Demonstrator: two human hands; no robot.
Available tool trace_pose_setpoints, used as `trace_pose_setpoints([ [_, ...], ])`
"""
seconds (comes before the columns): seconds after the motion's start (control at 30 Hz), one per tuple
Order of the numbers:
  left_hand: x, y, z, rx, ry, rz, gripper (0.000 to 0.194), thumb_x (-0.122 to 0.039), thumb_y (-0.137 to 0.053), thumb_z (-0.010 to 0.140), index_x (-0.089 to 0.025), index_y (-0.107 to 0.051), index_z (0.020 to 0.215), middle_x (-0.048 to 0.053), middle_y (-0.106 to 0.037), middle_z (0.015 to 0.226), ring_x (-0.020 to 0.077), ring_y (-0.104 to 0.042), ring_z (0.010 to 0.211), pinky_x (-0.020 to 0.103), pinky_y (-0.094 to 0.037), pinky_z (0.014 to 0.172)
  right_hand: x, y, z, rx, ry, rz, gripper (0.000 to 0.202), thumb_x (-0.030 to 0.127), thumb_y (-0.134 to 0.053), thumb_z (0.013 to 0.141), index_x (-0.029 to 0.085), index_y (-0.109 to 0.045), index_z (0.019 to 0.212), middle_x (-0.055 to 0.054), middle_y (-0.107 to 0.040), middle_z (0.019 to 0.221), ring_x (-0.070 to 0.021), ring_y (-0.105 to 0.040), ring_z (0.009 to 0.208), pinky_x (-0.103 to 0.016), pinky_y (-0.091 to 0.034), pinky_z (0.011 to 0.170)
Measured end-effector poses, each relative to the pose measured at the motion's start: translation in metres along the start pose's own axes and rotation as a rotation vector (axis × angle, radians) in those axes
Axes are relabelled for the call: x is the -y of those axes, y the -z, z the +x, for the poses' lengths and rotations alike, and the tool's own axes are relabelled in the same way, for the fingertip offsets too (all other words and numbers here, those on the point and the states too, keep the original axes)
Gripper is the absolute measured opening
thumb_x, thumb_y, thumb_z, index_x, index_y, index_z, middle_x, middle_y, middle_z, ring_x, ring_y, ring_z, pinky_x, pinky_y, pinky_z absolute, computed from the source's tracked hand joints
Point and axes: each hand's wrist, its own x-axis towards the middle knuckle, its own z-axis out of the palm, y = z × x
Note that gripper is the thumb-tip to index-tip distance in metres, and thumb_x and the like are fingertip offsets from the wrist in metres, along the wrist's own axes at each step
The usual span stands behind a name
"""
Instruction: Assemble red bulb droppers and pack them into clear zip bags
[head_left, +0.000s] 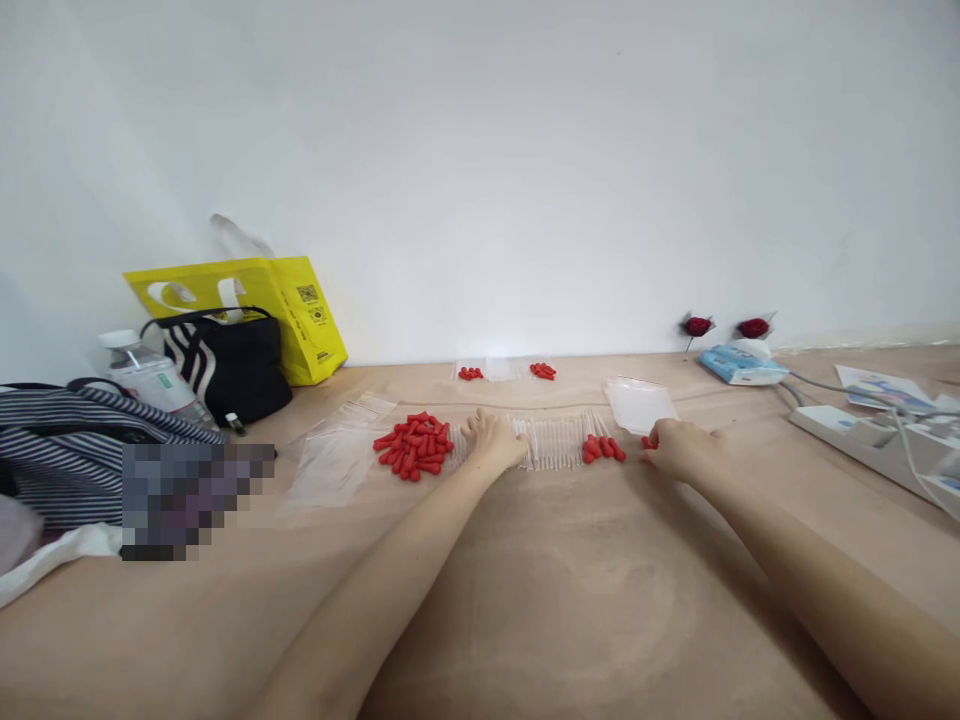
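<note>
Tan table (570, 610) with red caps (414, 445), clear tubes (556, 443), plastic bags (336, 458), power strip (862, 428).

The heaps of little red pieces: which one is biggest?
The big red heap just left of the left hand; the other three hold only a few pieces each.

makeshift packing bench – bare table (525, 600) against white wall (480, 150), bags (232, 360), power strip (862, 430)

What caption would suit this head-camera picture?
Two bare hands, left hand beside a pile of red caps, right hand near clear tubes.
</note>
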Motion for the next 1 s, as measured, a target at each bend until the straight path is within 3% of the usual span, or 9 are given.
trace_pose_setpoints([
  [0.23, -0.011, 0.011, 0.016, 0.133, 0.101, 0.039, 0.045, -0.043, -0.059, 0.063, -0.01, -0.062, 0.093, 0.022, -0.056, 0.107, 0.0372, -0.048, 0.102, 0.045, -0.029, 0.083, 0.0, 0.0, 0.001, -0.018, -0.026, -0.028, 0.02, 0.032, -0.056, 0.068, 0.016, -0.061, 0.078, -0.011, -0.062, 0.082, -0.0276, -0.057, 0.083, -0.04, -0.035, 0.071],
  [0.37, -0.014, 0.015, 0.025, 0.2, 0.135, 0.044, 0.034, -0.036, -0.061, 0.062, -0.016, -0.064, 0.089, 0.018, -0.062, 0.102, 0.0342, -0.052, 0.099, 0.044, -0.03, 0.081, 0.0, -0.002, 0.001, -0.04, -0.015, -0.02, 0.02, 0.033, -0.056, 0.068, 0.017, -0.061, 0.079, -0.011, -0.062, 0.082, -0.0281, -0.056, 0.086, -0.04, -0.035, 0.072],
  [0.67, -0.022, 0.01, 0.031, 0.237, 0.14, 0.037, 0.03, -0.027, -0.062, 0.059, -0.017, -0.064, 0.087, 0.018, -0.063, 0.1, 0.0371, -0.052, 0.099, 0.047, -0.031, 0.078, 0.004, -0.002, -0.001, -0.065, -0.027, -0.013, 0.017, 0.023, -0.049, 0.069, 0.015, -0.061, 0.079, -0.013, -0.063, 0.081, -0.0271, -0.059, 0.08, -0.038, -0.034, 0.07],
  [0.83, -0.012, 0.028, 0.027, 0.238, -0.018, -0.034, 0.024, -0.032, -0.053, 0.07, -0.014, -0.064, 0.081, 0.015, -0.064, 0.092, 0.0317, -0.057, 0.089, 0.039, -0.039, 0.071, 0.007, 0.0, -0.004, -0.091, -0.009, 0.01, 0.022, 0.022, -0.047, 0.071, 0.015, -0.061, 0.086, -0.012, -0.063, 0.081, -0.0269, -0.058, 0.08, -0.038, -0.034, 0.07],
  [1.0, 0.02, 0.052, -0.003, 0.211, -0.3, -0.141, 0.022, -0.025, -0.04, 0.08, -0.015, -0.06, 0.078, 0.005, -0.064, 0.073, 0.0187, -0.059, 0.066, 0.027, -0.041, 0.058, 0.02, 0.001, -0.009, -0.207, 0.162, 0.171, 0.026, 0.022, -0.04, 0.077, 0.016, -0.062, 0.09, -0.011, -0.064, 0.083, -0.026, -0.054, 0.085, -0.035, -0.035, 0.07],
])
